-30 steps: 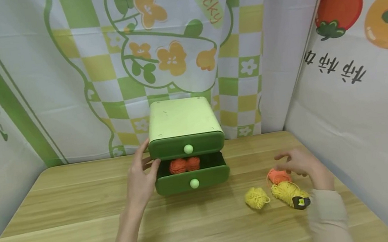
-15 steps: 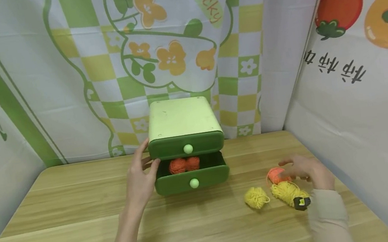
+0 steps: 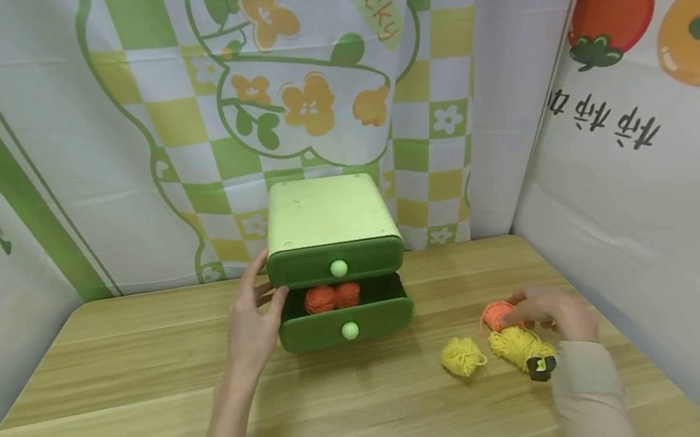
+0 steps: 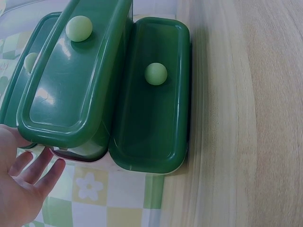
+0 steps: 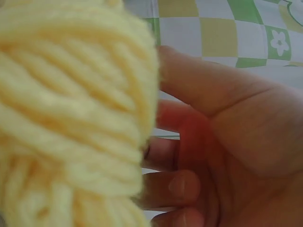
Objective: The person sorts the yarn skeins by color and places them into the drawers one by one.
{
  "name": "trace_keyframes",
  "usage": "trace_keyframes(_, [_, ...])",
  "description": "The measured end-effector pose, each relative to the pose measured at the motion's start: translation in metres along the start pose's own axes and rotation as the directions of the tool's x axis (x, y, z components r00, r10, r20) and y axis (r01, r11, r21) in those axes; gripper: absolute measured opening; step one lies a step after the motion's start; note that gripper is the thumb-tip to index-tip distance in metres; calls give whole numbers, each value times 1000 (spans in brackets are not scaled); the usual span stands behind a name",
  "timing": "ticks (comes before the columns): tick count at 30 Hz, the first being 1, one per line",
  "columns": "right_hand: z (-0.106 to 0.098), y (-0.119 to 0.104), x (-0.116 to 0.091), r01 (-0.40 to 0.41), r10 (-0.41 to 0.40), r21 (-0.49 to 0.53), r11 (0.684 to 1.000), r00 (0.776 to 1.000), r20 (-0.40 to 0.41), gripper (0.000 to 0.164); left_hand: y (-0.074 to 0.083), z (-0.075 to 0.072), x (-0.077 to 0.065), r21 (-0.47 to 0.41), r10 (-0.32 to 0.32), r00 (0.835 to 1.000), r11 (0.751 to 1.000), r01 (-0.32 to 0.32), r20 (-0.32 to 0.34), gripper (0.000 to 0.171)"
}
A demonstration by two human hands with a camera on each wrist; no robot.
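A light green drawer cabinet [image 3: 329, 210] with dark green drawers stands on the table. Its middle drawer [image 3: 348, 326] is pulled out and holds two red-orange yarn balls [image 3: 320, 299]. My left hand [image 3: 253, 322] rests along the cabinet's left side, its thumb at that drawer's left end. At the right, my right hand [image 3: 551, 310] is low at an orange yarn ball [image 3: 496, 315], thumb and forefinger overlapping it. Yellow yarn [image 5: 71, 113] covers the fingertips in the right wrist view, so I cannot tell whether they pinch the ball. There, the lower fingers [image 5: 177, 189] curl inward.
A yellow yarn skein [image 3: 519, 348] lies just in front of the orange ball, and a yellow yarn ball [image 3: 462, 357] is left of it. Below the pulled-out drawer, the left wrist view shows a closed bottom drawer [image 4: 151, 113]. Printed cloth [image 3: 318, 88] hangs behind the table.
My right hand has come down from above the orange yarn ball, and its thumb and forefinger now overlap the ball. The left hand, cabinet and yarn have stayed in place.
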State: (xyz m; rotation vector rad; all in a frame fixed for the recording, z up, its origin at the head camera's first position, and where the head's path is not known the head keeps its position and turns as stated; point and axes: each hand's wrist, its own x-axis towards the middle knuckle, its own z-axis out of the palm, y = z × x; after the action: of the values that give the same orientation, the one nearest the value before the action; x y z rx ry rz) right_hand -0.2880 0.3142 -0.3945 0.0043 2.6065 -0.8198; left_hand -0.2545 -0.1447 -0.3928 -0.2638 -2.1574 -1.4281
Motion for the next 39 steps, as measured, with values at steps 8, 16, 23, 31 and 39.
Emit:
trace_keyframes(8, [-1,-2,2,-27,18,-119,992,997,-73,52,-1,0,1,-8,10,1000,1000,-10,5,68])
trace_keyframes(16, [-2,-10,9,-45,16,-182,982,987,-160,37,-1,-1,2,1,-10,1000,1000,10,4,68])
trace_keyframes(23, [-4,-15,6,9,-57,-227,974,977,-206,16,-2,-1,2,1,-3,1000,1000,3,4,68])
trace_keyframes(31, [-5,-17,5,58,-115,-231,971,963,-242,31,-1,-1,3,6,2,1000,1000,-2,5,67])
trace_keyframes(39, [-7,-23,5,118,-189,-242,963,937,-295,30,-3,0,1,15,-10,1000,1000,10,12,68])
